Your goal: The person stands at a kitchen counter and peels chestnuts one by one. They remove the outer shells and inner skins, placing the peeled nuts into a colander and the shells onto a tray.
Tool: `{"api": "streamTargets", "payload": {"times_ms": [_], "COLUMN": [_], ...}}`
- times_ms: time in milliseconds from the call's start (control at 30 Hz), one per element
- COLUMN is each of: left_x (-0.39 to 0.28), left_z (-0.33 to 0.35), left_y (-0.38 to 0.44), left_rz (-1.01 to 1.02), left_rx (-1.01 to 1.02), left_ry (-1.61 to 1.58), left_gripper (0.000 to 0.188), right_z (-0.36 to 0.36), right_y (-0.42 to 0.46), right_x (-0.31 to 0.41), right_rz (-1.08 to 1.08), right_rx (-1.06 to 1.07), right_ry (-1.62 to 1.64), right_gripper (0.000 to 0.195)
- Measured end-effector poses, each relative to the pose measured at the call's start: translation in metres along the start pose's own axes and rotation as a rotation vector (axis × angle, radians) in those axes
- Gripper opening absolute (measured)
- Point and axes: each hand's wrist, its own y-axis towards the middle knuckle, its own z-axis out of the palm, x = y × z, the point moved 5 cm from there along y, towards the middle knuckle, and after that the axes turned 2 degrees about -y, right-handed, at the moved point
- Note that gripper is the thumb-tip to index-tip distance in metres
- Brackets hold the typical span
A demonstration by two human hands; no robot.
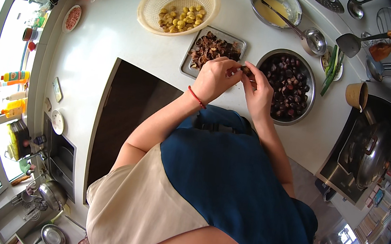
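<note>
A dark chestnut (246, 70) is pinched between the fingertips of my right hand (260, 90). The fingers of my left hand (216, 78) meet it from the other side; whether they also grip the nut is hard to tell. Beneath and behind my left hand lies a metal tray (186, 69) with brown peeled shells (213, 49). Right of my right hand stands a steel bowl (310, 100) full of dark chestnuts (291, 83), some with split shells. Farther back, yellow peeled chestnuts (187, 19) lie in a cream plastic colander (156, 0).
Behind the steel bowl stand a metal bowl of yellow batter (271, 11), a ladle (315, 41) and a plate with green onions (332, 72). A stove with a lidded wok (374, 154) is at right. A plate of minced meat (72, 18), a phone (57, 89) and a sink (61, 155) are left.
</note>
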Motion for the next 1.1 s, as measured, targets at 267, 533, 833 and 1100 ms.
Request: {"api": "streamTargets", "payload": {"times_ms": [267, 533, 833, 1100], "left_x": [0.009, 0.005, -0.001, -0.011], "left_z": [0.002, 0.016, 0.017, 0.007], "left_y": [0.001, -0.027, -0.037, -0.033], "left_rz": [-0.065, -0.244, -0.397, -0.478], "left_rx": [0.284, 0.684, 0.427, 0.397], "left_ry": [-0.070, -0.327, -0.515, -0.714], "left_gripper": [0.017, 0.025, 0.028, 0.023], "right_z": [-0.003, -0.019, -0.018, -0.014], "right_y": [0.000, 0.001, 0.002, 0.002], "right_x": [0.018, 0.039, 0.051, 0.048], "right_rz": [-0.220, -0.488, -0.541, -0.386], "right_rx": [0.132, 0.327, 0.305, 0.102], "right_ry": [-0.154, -0.135, -0.105, -0.022], "right_gripper": [0.038, 0.037, 0.037, 0.034]}}
